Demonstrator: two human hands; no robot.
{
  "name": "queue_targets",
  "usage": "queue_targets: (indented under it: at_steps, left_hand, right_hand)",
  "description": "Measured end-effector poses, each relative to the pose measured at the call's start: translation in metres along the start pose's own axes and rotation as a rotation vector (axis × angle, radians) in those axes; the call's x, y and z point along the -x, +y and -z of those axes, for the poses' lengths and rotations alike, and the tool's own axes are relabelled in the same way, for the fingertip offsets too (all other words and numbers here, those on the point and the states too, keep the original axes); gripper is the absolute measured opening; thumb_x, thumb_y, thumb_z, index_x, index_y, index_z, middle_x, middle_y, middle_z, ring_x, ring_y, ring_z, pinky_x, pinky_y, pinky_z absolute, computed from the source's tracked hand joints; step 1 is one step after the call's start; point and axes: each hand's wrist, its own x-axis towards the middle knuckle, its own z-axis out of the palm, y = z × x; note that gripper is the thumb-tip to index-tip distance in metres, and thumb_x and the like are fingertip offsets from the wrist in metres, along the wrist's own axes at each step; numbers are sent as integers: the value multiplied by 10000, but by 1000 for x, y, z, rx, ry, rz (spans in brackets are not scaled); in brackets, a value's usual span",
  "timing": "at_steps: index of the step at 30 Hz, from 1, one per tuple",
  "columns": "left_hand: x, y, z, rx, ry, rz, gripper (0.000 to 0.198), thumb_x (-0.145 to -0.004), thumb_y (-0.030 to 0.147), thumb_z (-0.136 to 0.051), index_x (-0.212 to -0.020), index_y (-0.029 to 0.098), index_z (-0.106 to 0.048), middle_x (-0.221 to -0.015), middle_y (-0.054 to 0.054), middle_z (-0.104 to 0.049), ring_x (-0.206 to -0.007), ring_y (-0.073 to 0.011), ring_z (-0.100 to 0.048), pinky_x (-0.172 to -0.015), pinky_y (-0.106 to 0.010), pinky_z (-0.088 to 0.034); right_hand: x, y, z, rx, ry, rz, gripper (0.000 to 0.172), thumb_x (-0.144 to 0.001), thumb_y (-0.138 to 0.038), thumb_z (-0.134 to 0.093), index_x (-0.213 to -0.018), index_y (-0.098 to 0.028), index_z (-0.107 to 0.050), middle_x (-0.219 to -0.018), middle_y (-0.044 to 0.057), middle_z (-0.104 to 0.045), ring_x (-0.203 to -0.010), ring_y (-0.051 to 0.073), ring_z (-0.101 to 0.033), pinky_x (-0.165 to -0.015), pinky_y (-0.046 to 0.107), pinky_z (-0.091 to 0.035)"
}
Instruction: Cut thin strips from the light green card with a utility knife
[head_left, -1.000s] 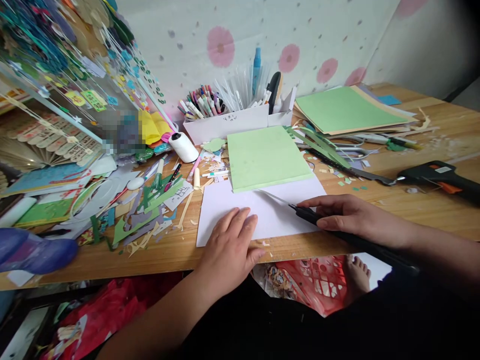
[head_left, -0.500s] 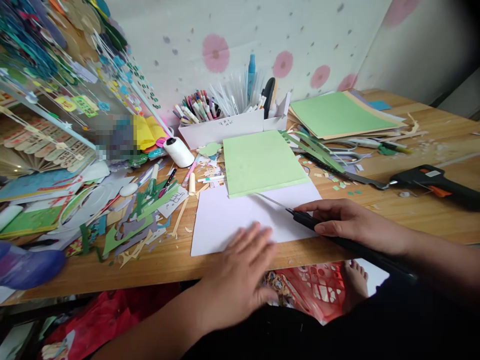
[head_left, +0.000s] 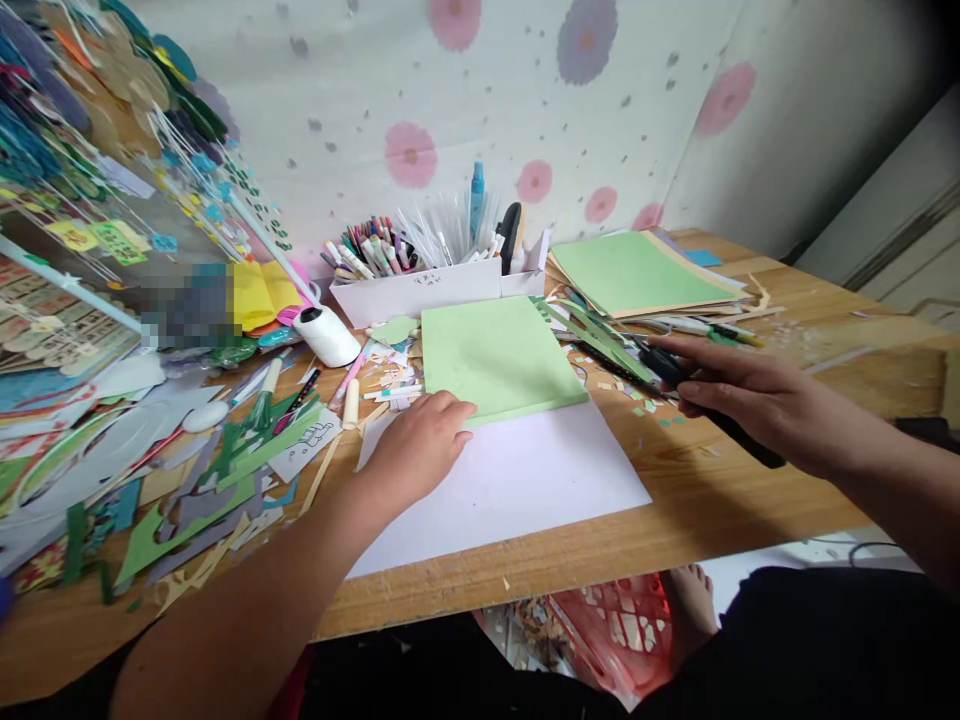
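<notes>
My left hand is closed at the near-left corner of a light green paper sheet, its thumb and fingers at the edge; the fingertips are partly hidden. The green sheet overlaps a larger white sheet on the wooden table. Over the table to the right, my right hand is closed around a black-handled craft knife. The knife points toward the green strips beside the green sheet, and its blade cannot be made out against them.
Behind the sheets stands a white box of pens and clear sticks. Stacked green and tan paper lies back right. Paper scraps and a white thread spool are on the left. Hanging paper strings fill the upper left.
My left hand has moved up and left from the white sheet to the green sheet's corner. My right hand has carried the knife right, away from the sheets. The view has shifted.
</notes>
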Motion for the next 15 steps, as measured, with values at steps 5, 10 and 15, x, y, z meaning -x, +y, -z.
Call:
queue_targets:
  at_steps: [5, 10, 15]
  left_hand:
    - [4, 0, 8, 57, -88, -5, 228, -902, 121, -456, -1034, 187, -629, -952, -50, -635, -888, -206, -615, -790, -337, -479]
    - [33, -15, 32, 194, -242, -66, 303, -906, 168, -434, -1126, 257, -623, -875, -3, -645, -773, -168, -616, -673, -255, -424]
    - [38, -24, 47, 143, -395, -162, 416, -867, 246, -586, -1273, 338, -571, -921, 9, -659, -793, -180, -628, -663, -245, -430]
  right_hand:
    - [-2, 15, -5, 97, -125, 95, 568, -905, -482, -526, -1444, -325, -434, -1400, 16, -514, -1260, 287, -475, -1067, 440, -376]
    - [1, 21, -3, 283, -226, 183, 521, -924, -424, -504, -1429, -298, -473, -1357, 55, -550, -1183, 301, -540, -1007, 461, -427]
    - [3, 27, -7, 353, -291, 288, 500, -930, -364, -492, -1429, -361, -466, -1271, 58, -592, -1107, 275, -579, -951, 439, -464]
